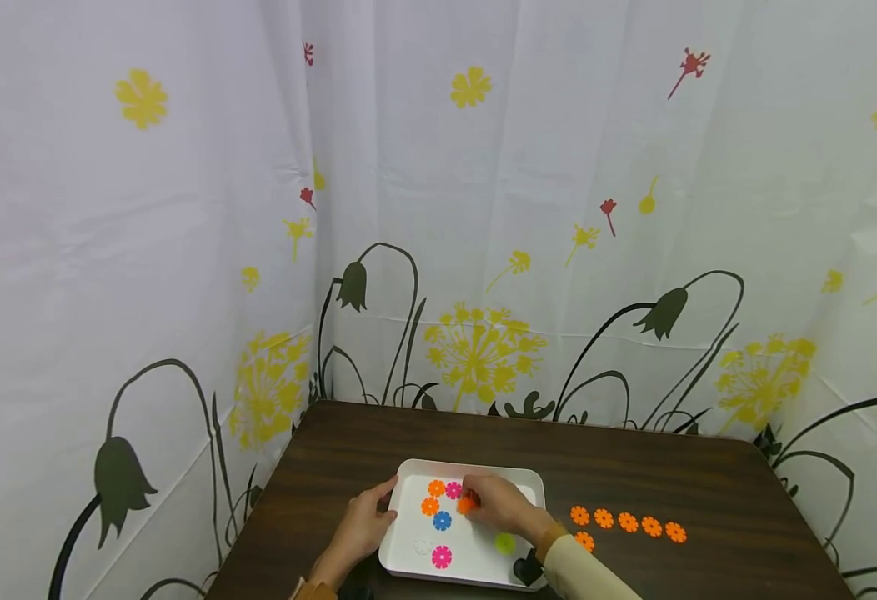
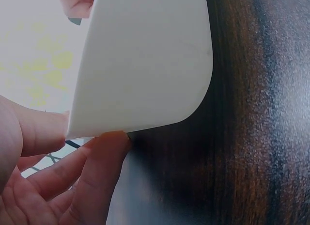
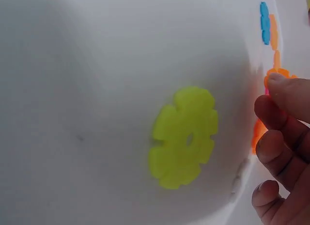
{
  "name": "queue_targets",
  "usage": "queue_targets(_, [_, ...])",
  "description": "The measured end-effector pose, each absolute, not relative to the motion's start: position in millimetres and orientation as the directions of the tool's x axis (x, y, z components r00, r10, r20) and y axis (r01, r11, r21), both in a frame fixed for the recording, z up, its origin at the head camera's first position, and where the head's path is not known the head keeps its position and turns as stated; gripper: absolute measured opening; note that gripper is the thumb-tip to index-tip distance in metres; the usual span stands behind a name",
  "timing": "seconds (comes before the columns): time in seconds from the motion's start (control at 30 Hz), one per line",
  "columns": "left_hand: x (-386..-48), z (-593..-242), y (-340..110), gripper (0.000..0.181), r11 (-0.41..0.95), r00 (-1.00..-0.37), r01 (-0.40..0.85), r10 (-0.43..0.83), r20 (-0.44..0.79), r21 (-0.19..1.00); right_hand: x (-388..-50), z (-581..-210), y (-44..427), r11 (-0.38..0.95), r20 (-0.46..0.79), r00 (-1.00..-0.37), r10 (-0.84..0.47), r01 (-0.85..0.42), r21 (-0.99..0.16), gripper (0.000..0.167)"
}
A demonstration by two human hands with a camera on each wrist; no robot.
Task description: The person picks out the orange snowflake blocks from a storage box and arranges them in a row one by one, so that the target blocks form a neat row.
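Observation:
My left hand (image 1: 363, 525) grips the left wall of a white tray (image 1: 408, 550); the left wrist view shows the thumb and fingers about its rim (image 2: 145, 65). Inside the tray, my right hand (image 1: 502, 502) pinches an orange notched plastic disc (image 3: 281, 72) between thumb and forefinger. Beside those fingers lie a pink disc (image 1: 453, 490), two orange discs (image 1: 430, 506) and a blue disc (image 1: 442, 521). Nearer the front are another pink disc (image 1: 442, 557), a clear disc (image 1: 423, 547) and a lime disc (image 3: 184, 137), the last under the right wrist.
On the dark wooden table (image 1: 378, 429), right of the tray, several orange discs (image 1: 628, 522) form a row. One more orange disc (image 1: 584, 542) lies in front of the row's left end. A patterned white curtain (image 1: 423, 167) hangs behind the table and along its left side.

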State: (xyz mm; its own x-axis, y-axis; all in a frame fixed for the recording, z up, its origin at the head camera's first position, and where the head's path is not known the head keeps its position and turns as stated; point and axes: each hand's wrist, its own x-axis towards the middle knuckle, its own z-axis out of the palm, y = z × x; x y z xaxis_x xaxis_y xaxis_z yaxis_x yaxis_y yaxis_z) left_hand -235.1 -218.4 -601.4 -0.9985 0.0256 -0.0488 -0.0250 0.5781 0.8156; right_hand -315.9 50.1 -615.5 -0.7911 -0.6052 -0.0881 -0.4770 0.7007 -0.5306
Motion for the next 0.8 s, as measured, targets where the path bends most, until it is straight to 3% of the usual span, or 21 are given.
queue_targets(0.3, [-234.5, -604.3, -218.5, 0.057, 0.581, -0.999, -0.022, 0.017, -0.039, 0.813, -305.6, -591.1, 58.4, 0.675, -0.012, -0.79, -0.613, -0.516, -0.528, 0.029])
queue_targets(0.8, [-236.7, -602.8, -218.0, 0.057, 0.599, -0.998, -0.046, 0.007, -0.063, 0.8, -303.8, -579.4, 70.2, 0.633, 0.061, -0.774, -0.63, -0.557, -0.538, 0.02])
